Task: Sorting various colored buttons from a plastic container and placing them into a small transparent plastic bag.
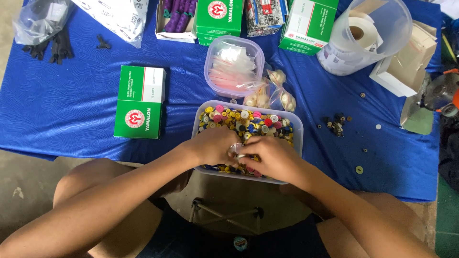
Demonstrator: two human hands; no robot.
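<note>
Two hands meet over the near end of a clear plastic tub (297, 128) heaped with small coloured buttons (248, 122): the left hand (213, 145) is curled, fingertips pressed toward the middle, and the right hand (272, 157) is curled against it, the two pinching a small pale piece (237, 149) between them, too small to identify; whether either hand grips it alone cannot be told. The tub sits at the near edge of the blue cloth (67, 110), its near rim hanging slightly past that edge above the person's lap, so a downward press or a tug from the wrists could tip it and spill the buttons to the floor. Buttons are piled to the rim, and a careless lift of the hands could flick some over the side. Counted: one button tub; one smaller lidded tub (234, 67) of pale pink-white packets behind it; about three small clear bags (279, 93) of pale pieces just beyond the tub; three green-and-white boxes that can be seen, one flat green box (140, 102) to the left and two along the far side; one clear pitcher (370, 33) holding a roll of white tape; a scatter of dark loose pieces (336, 123) at the right, too many and too small to count.
</note>
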